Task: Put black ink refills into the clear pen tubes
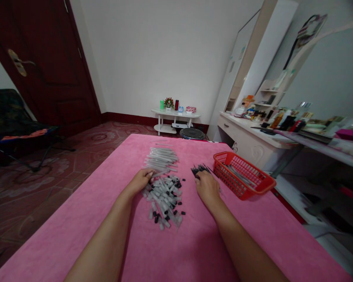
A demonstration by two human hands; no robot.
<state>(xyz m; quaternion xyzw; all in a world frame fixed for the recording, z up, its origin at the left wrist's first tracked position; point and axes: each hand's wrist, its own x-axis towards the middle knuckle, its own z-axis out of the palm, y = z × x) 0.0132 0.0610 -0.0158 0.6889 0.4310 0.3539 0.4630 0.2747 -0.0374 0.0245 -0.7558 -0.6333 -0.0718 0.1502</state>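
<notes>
My left hand (140, 181) is at the left side of the piles, thumb and fingers pinched together by the near end of a clear pen barrel (162, 172). Beyond it lies a stack of clear pen barrels (161, 157), roughly side by side. A loose heap of clear pen caps (164, 196) mixed with small black plugs (156, 219) lies between my hands. On the right, my right hand (207, 187) reaches down with curled fingers on a bunch of thin, dark-tipped pen refills (200, 168). The fingertips there are partly hidden.
A red plastic basket (245, 194) holding thin grey sticks stands right of my right hand. Pink cloth (170, 254) covers the table. A cluttered white dresser (247, 135) is at right, a small white stand (175, 112) by the far wall, a folding chair (14, 117) at left.
</notes>
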